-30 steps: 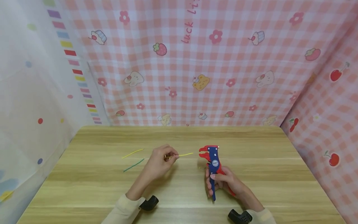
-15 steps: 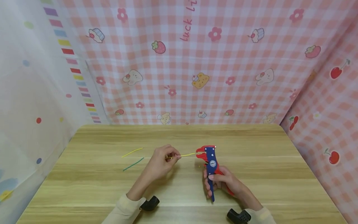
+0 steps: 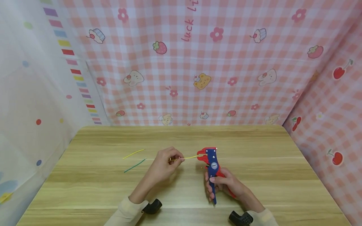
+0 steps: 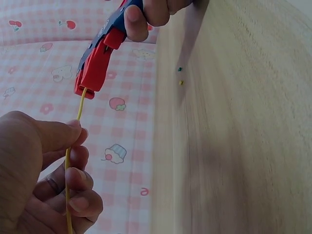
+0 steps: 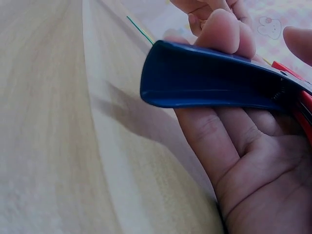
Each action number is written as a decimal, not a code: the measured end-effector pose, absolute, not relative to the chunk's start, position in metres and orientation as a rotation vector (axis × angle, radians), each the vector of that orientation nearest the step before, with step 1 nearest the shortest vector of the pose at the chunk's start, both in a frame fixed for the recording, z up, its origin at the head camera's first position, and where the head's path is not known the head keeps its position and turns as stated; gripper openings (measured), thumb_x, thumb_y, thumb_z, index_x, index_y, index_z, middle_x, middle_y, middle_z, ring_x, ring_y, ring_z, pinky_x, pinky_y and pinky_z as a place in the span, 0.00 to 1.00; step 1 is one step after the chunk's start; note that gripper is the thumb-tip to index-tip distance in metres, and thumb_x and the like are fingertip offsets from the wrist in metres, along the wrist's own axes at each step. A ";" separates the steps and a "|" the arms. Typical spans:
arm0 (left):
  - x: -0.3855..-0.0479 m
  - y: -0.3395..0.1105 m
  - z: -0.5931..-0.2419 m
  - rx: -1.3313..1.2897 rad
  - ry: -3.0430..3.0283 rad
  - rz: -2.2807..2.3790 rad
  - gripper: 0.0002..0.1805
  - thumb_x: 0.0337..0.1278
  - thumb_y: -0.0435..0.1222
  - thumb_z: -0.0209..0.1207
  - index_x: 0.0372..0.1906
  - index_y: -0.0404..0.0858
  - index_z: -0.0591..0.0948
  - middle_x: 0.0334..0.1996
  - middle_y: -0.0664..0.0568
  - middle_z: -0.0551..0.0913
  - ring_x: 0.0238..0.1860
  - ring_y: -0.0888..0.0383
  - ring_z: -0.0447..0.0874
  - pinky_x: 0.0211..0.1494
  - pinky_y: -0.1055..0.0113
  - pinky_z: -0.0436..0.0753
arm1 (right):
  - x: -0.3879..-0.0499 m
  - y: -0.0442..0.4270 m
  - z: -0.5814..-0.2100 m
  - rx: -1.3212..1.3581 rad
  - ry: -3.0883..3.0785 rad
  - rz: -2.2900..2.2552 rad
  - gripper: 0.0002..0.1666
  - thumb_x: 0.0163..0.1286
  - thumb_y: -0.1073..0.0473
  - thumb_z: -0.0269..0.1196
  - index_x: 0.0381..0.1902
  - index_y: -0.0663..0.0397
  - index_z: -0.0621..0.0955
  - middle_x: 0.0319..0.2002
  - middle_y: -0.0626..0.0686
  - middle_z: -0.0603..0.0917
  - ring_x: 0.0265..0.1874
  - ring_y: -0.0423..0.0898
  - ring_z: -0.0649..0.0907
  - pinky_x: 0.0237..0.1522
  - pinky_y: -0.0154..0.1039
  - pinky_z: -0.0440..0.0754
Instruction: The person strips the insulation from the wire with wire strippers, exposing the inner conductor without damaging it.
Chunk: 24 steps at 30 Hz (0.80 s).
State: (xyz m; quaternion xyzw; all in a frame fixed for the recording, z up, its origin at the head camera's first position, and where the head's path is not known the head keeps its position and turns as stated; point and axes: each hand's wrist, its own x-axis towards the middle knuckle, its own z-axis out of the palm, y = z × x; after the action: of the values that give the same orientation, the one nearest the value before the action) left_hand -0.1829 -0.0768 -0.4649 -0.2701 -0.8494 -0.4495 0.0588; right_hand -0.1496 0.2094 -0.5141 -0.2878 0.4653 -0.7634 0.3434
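My left hand (image 3: 167, 162) pinches a yellow wire (image 4: 81, 108) between thumb and fingertips above the table. The wire's far end lies between the red jaws of a blue-and-red wire stripper (image 3: 212, 166); in the left wrist view it enters at their tip. My right hand (image 3: 226, 183) grips the stripper by its handles, with the jaws pointing left. Close up in the right wrist view is the stripper's blue handle (image 5: 209, 78), the fingers curled about it. How deep the wire end reaches inside the jaws is hidden.
A second yellow wire (image 3: 134, 153) and a green wire (image 3: 134, 165) lie on the wooden table (image 3: 99, 194) left of the left hand. Tiny green (image 4: 180, 69) and yellow bits (image 4: 181, 82) lie below the stripper. A checked cloth (image 3: 183, 62) hangs behind the table.
The stripper has shifted slightly left and the left hand slightly right with its wire. The wire end, apart from the jaws at first, is now between them. The loose wires stay put.
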 end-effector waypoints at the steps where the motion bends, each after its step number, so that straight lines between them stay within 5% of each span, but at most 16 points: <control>1: -0.183 -0.077 -0.465 -0.816 -2.576 -1.364 0.03 0.63 0.32 0.68 0.34 0.37 0.87 0.29 0.55 0.81 0.26 0.65 0.71 0.27 0.75 0.74 | -0.149 0.209 -0.514 -0.748 1.212 -1.983 0.12 0.79 0.68 0.43 0.54 0.63 0.70 0.37 0.51 0.85 0.33 0.45 0.87 0.43 0.45 0.89; 24: -0.179 -0.071 -0.464 -0.818 -2.600 -1.379 0.04 0.65 0.34 0.67 0.36 0.37 0.88 0.29 0.56 0.81 0.26 0.64 0.71 0.27 0.74 0.73 | -0.146 0.209 -0.509 -0.644 1.320 -1.961 0.09 0.83 0.64 0.45 0.51 0.64 0.71 0.31 0.48 0.84 0.28 0.43 0.87 0.38 0.41 0.89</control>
State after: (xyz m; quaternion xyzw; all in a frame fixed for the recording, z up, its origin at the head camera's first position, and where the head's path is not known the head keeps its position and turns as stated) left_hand -0.1790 -0.0712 -0.4640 -0.2676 -0.8504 -0.4510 0.0437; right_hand -0.1459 0.2094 -0.5091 -0.2473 0.5069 -0.7531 0.3387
